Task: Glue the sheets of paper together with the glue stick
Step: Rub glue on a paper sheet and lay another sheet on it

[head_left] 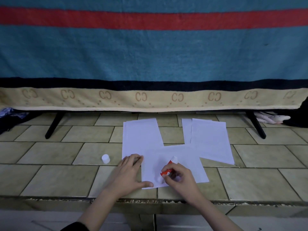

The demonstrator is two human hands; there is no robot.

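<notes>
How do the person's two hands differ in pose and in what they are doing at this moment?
The left hand lies flat with straight fingers, pressing the near white paper sheet at its left edge; the right hand has curled fingers gripping the red and white glue stick. The left hand holds nothing, while the right tilts the stick over the sheet's near corner. Both are over the same sheet on the tiled counter.

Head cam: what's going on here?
A person is gluing paper at a tiled table. The right hand grips a red glue stick, tilted with its lower end down on the near sheet. The left hand rests flat, fingers spread, on that sheet's left edge. The glue stick's white cap stands on the table, left of the papers. Two more paper piles lie behind: one far left, one far right. Nothing is visibly joined yet.
</notes>
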